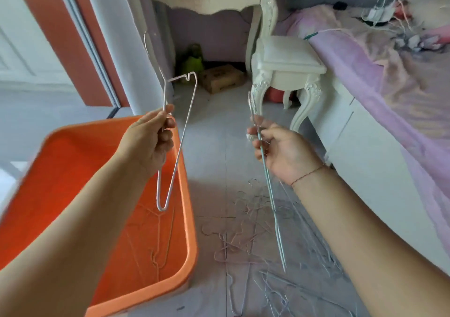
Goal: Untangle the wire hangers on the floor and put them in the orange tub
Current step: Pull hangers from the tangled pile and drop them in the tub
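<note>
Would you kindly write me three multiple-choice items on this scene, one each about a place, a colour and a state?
1. The white hanger in the left hand hangs over: A) the tub B) the bed C) the stool.
2. The tub is: A) blue B) orange C) green.
3. The right hand: A) lies open and empty B) grips a blue-green hanger C) presses on the floor.
Answers: 1 A, its lower end dangles over the tub's rim; 2 B, its walls are bright orange; 3 B, its fingers curl round the wire.
</note>
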The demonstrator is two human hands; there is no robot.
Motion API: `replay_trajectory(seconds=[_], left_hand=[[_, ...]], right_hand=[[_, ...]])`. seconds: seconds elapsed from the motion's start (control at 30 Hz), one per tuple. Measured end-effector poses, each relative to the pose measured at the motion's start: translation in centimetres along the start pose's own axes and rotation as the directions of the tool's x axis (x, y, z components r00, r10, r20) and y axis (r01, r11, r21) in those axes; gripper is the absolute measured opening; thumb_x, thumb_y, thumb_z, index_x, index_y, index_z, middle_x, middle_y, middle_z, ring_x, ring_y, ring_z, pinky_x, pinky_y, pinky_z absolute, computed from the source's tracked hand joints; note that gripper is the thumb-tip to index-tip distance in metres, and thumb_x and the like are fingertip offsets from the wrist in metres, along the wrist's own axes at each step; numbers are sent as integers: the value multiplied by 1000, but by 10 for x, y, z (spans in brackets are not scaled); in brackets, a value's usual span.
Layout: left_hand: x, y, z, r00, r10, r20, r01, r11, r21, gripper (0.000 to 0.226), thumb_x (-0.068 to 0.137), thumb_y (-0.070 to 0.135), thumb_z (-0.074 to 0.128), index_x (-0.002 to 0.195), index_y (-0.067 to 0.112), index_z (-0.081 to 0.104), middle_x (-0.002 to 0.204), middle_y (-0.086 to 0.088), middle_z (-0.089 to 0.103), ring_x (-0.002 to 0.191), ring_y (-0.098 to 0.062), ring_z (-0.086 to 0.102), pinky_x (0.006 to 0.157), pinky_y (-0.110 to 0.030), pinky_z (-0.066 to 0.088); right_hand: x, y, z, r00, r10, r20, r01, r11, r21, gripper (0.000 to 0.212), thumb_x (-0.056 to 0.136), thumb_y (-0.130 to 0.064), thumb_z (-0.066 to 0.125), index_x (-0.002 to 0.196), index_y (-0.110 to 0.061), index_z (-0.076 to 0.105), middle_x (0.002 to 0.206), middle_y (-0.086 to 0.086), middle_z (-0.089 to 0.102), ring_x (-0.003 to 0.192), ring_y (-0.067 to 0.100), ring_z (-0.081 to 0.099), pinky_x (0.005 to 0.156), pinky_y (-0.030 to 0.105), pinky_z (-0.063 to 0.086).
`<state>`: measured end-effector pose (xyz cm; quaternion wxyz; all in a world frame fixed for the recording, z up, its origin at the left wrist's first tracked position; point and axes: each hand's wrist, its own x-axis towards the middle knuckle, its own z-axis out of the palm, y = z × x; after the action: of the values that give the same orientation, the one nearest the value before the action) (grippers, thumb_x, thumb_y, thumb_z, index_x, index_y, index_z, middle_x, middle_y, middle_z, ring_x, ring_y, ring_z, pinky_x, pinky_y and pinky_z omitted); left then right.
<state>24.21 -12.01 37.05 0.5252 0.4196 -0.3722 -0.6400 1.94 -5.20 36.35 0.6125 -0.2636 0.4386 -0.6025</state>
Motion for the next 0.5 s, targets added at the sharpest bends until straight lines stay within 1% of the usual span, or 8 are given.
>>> replay_trajectory(seconds=[0.13, 0.2, 0.23, 0.3, 0.37, 0.4, 0.43, 0.5], left_hand=[[6, 36, -93, 982, 85, -170, -64, 990, 125, 22, 97, 15, 48, 91, 17, 68, 52, 7, 62, 36, 0, 47, 33, -11, 34], [3, 40, -140, 968, 116, -221, -71, 977, 201, 19, 95, 14, 51, 89, 19, 68, 55, 7, 65, 38, -2, 50, 36, -13, 37], [1, 37, -162, 960, 120, -252, -55, 966, 252, 16, 94, 15, 54, 90, 21, 69, 60, 6, 67, 40, -3, 52, 38, -14, 38], [-5, 21, -197, 937, 101, -335, 15, 945, 328, 13, 92, 17, 58, 93, 22, 70, 71, 2, 67, 44, -4, 57, 40, -15, 39], [-9, -5, -222, 901, 46, -432, 103, 944, 315, 13, 91, 13, 59, 95, 18, 70, 73, -2, 66, 44, -5, 60, 41, -16, 40], [-10, -20, -231, 881, 18, -473, 141, 944, 298, 13, 90, 10, 59, 95, 15, 70, 72, -4, 66, 45, -7, 60, 41, -16, 41], [-11, -35, -238, 862, -6, -507, 176, 941, 289, 13, 90, 8, 60, 96, 13, 71, 71, -5, 65, 48, -9, 61, 42, -17, 41], [-12, -61, -249, 833, -37, -551, 237, 926, 295, 14, 89, 8, 61, 97, 13, 72, 72, -6, 66, 56, -13, 59, 41, -17, 42]], right_hand=[[36, 24, 109, 975, 61, 214, -46, 996, -70, 29, 93, -1, 37, 91, -19, 60, 75, 1, 62, 46, 6, 56, 42, 15, 36], [52, 46, 156, 956, 100, 277, -70, 991, -115, 26, 93, -1, 41, 92, -20, 59, 75, 1, 63, 46, 6, 59, 40, 14, 36], [59, 60, 175, 950, 118, 288, -78, 986, -148, 25, 92, 0, 42, 93, -20, 58, 75, 1, 63, 48, 6, 61, 41, 14, 36], [75, 95, 201, 951, 158, 265, -93, 965, -245, 25, 91, 0, 44, 102, -17, 58, 76, 0, 62, 51, 6, 63, 44, 15, 36], [88, 137, 208, 956, 212, 202, -129, 925, -357, 32, 91, 1, 44, 118, -11, 55, 73, 0, 60, 48, 5, 62, 44, 15, 35], [93, 159, 206, 956, 239, 171, -153, 901, -407, 35, 91, 2, 43, 123, -8, 52, 72, 0, 58, 45, 3, 62, 42, 14, 35], [97, 179, 201, 955, 261, 142, -169, 870, -462, 36, 91, 2, 44, 125, -7, 51, 72, 0, 58, 44, 3, 61, 41, 13, 36], [105, 212, 188, 955, 286, 80, -187, 789, -585, 36, 90, 1, 46, 125, -6, 52, 76, 1, 58, 53, 8, 62, 42, 13, 40]])
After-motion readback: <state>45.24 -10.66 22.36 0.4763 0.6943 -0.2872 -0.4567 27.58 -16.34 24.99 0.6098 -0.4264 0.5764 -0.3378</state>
